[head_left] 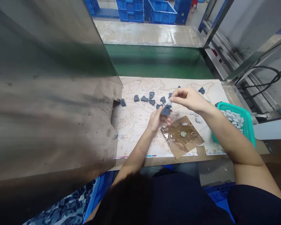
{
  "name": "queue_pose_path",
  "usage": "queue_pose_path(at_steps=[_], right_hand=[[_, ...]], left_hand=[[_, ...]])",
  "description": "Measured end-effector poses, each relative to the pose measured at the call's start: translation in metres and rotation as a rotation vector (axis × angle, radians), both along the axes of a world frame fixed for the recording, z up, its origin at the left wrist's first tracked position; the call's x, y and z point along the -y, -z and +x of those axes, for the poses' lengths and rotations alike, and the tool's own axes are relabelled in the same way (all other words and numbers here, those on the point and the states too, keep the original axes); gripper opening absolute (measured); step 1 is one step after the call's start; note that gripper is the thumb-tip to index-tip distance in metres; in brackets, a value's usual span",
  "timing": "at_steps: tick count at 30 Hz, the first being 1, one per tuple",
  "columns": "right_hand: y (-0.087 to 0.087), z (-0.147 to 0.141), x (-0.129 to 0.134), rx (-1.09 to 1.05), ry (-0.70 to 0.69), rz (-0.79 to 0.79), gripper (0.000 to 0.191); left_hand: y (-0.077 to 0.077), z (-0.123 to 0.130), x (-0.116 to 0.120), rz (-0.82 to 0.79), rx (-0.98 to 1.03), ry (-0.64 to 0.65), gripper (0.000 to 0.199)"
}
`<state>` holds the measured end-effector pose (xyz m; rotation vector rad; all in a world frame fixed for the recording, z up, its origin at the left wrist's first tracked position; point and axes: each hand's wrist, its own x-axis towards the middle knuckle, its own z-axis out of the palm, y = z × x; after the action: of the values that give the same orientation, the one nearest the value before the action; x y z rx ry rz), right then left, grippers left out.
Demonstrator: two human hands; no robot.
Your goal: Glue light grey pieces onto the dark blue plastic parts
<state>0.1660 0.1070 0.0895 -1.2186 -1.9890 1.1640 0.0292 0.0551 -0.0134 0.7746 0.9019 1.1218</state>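
My left hand (157, 119) grips a dark grey-blue molded piece (166, 109) above the map-printed sheet. Just over that piece, the fingertips of my right hand (184, 97) pinch a small whitish piece (170, 102). Whether the two pieces touch, I cannot tell. Several similar dark pieces (144, 98) lie scattered on the sheet beyond my hands. Below them rests a brown square board (175, 142) with a wet, glossy film, a small round thing (183, 134) and a pale chip (184, 124) on it.
At the right, a green basket (250, 125) holds many pale grey chips. A metal panel (61, 93) rises on the left. Behind the printed sheet (135, 125) runs a green belt (159, 62), with blue crates (162, 15) farther back. A blue bin (91, 197) of dark pieces stands lower left.
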Motion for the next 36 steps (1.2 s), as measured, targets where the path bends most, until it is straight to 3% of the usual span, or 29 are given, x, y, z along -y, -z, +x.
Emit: queue_pose_path(at_steps=[4, 7, 11, 16, 19, 22, 26, 30, 33, 36], right_hand=[[0.021, -0.004, -0.07, 0.064, 0.356, -0.08, 0.018], [0.04, -0.006, -0.126, 0.191, 0.558, -0.073, 0.023], [0.054, -0.002, -0.175, 0.307, 0.651, 0.012, 0.027], [0.052, 0.013, -0.193, 0.501, 0.737, 0.106, 0.014], [0.039, 0.022, -0.183, 0.564, 0.734, 0.142, 0.016], [0.019, 0.035, -0.158, 0.599, 0.684, 0.167, 0.023], [-0.017, 0.056, -0.109, 0.724, 0.644, 0.315, 0.026], [-0.044, 0.088, -0.055, 0.919, 0.659, 0.279, 0.028], [-0.044, 0.127, -0.019, 1.111, 0.549, 0.095, 0.022], [-0.017, 0.171, 0.013, 1.166, 0.388, -0.028, 0.016]], left_hand=[[0.018, -0.027, -0.023, 0.225, -0.502, -0.632, 0.027], [0.023, -0.046, -0.032, 0.328, -0.88, -0.872, 0.022], [0.024, -0.053, -0.033, 0.285, -1.249, -0.872, 0.032], [0.036, -0.046, -0.034, 0.115, -1.461, -0.718, 0.056], [0.04, -0.045, -0.034, 0.066, -1.515, -0.686, 0.063], [0.035, -0.046, -0.033, 0.07, -1.517, -0.618, 0.063], [0.022, -0.047, -0.032, 0.121, -1.486, -0.543, 0.052], [0.015, -0.051, -0.031, 0.122, -1.449, -0.633, 0.038], [0.018, -0.052, -0.03, 0.113, -1.487, -0.7, 0.045], [0.023, -0.054, -0.029, 0.083, -1.495, -0.604, 0.048]])
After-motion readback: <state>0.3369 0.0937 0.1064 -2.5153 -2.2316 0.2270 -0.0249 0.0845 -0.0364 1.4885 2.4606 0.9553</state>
